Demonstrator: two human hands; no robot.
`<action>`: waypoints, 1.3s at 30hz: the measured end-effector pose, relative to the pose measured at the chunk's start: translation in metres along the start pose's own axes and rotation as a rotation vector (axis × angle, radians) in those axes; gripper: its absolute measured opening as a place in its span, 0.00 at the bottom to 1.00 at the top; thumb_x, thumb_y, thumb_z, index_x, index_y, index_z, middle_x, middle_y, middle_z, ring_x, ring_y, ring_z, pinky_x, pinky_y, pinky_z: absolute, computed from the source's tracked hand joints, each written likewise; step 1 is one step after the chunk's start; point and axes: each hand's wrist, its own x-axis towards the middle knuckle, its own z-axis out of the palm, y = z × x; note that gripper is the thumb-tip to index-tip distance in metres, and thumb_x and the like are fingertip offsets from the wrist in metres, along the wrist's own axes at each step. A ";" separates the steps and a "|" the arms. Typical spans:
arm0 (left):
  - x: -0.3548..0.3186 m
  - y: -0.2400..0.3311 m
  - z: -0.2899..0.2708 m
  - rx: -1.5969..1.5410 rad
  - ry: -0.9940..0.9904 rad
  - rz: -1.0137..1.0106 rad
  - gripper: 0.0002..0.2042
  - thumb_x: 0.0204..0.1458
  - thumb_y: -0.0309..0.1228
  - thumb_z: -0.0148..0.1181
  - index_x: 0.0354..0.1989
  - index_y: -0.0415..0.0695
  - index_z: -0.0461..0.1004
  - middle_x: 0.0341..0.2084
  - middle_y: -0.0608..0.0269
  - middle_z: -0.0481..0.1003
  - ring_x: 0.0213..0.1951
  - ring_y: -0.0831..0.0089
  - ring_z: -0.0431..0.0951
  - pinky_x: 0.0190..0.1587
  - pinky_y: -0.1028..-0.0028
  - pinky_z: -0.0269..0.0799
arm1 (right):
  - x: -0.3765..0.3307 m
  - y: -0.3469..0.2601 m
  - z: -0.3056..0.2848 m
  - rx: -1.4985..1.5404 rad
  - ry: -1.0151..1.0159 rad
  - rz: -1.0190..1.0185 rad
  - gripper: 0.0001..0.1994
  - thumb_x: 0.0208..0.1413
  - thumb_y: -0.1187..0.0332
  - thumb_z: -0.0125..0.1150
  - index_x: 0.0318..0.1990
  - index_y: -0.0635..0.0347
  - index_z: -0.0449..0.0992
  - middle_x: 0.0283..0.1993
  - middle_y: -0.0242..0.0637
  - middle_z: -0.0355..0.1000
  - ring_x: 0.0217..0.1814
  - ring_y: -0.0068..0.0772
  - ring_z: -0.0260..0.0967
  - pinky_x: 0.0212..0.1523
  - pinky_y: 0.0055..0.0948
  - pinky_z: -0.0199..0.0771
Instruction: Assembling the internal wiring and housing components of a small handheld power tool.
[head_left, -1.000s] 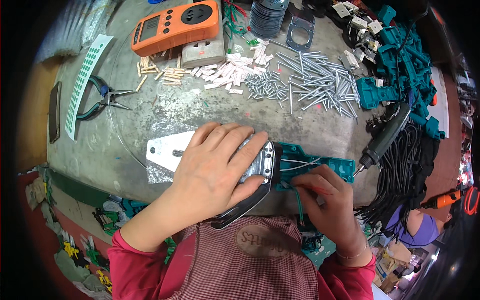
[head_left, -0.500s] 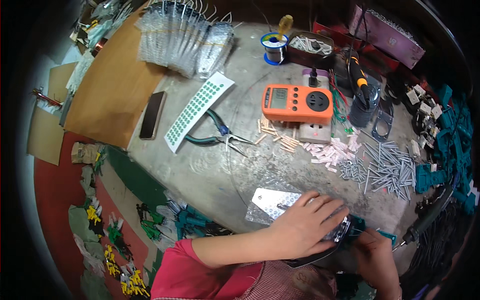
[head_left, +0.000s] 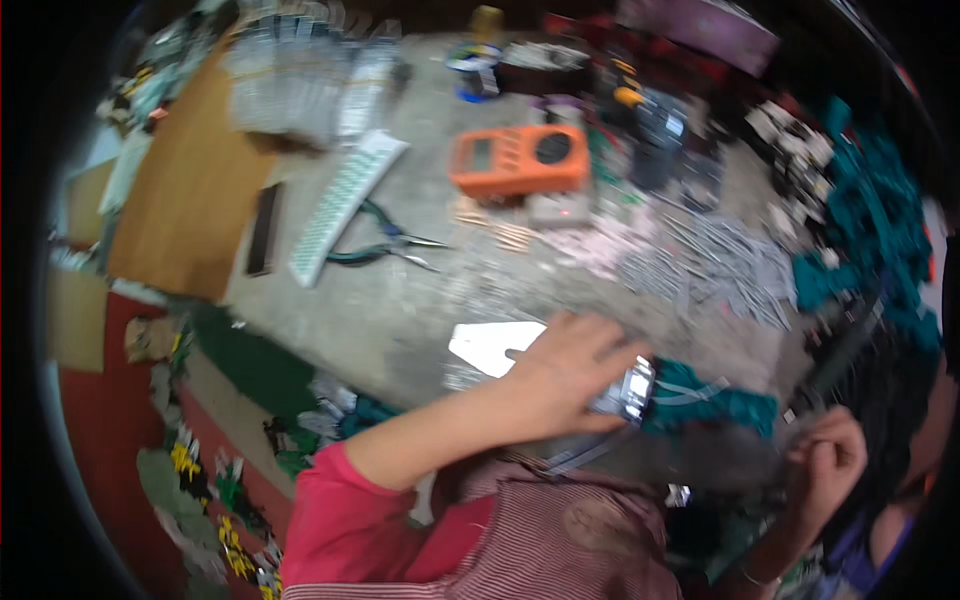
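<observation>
My left hand is wrapped over a device with a shiny silver tapered plate, pressing it at the table's near edge. A teal plastic part with pale wires across it adjoins the device on the right. My palm and fingers hide the device's middle. Farther right, my right hand is raised off the device with its fingers curled. Blur hides whether anything small is between them. Just above it hangs a black pen-shaped power screwdriver, apart from the fingers.
Pliers lie beside a sticker sheet and a phone. Behind stand an orange meter and a solder spool. Loose screws and pink pieces lie mid-right. Teal parts pile at right.
My right hand has left the device and moved right toward the screwdriver. The left hand keeps its hold. The whole view has shifted, and the picture is now blurred.
</observation>
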 end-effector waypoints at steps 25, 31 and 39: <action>0.049 0.087 -0.046 -0.035 -0.107 0.065 0.38 0.40 0.34 0.73 0.62 0.38 0.63 0.44 0.50 0.72 0.46 0.51 0.74 0.48 0.59 0.69 | 0.016 -0.018 0.089 1.053 -0.177 -0.150 0.20 0.66 0.55 0.45 0.24 0.57 0.64 0.21 0.35 0.62 0.25 0.30 0.59 0.39 0.40 0.64; 0.052 0.086 -0.041 0.033 -0.085 0.089 0.32 0.38 0.27 0.69 0.56 0.38 0.66 0.42 0.51 0.71 0.41 0.49 0.74 0.42 0.59 0.70 | 0.015 -0.022 0.091 1.037 -0.193 -0.134 0.23 0.67 0.54 0.50 0.21 0.58 0.64 0.20 0.36 0.63 0.24 0.30 0.59 0.37 0.38 0.64; 0.042 0.093 -0.036 0.145 -0.011 0.112 0.26 0.40 0.28 0.63 0.52 0.39 0.68 0.38 0.55 0.71 0.37 0.55 0.74 0.37 0.63 0.70 | 0.001 -0.036 0.095 0.896 -0.137 -0.195 0.21 0.67 0.54 0.51 0.25 0.58 0.64 0.21 0.37 0.65 0.24 0.32 0.62 0.34 0.38 0.69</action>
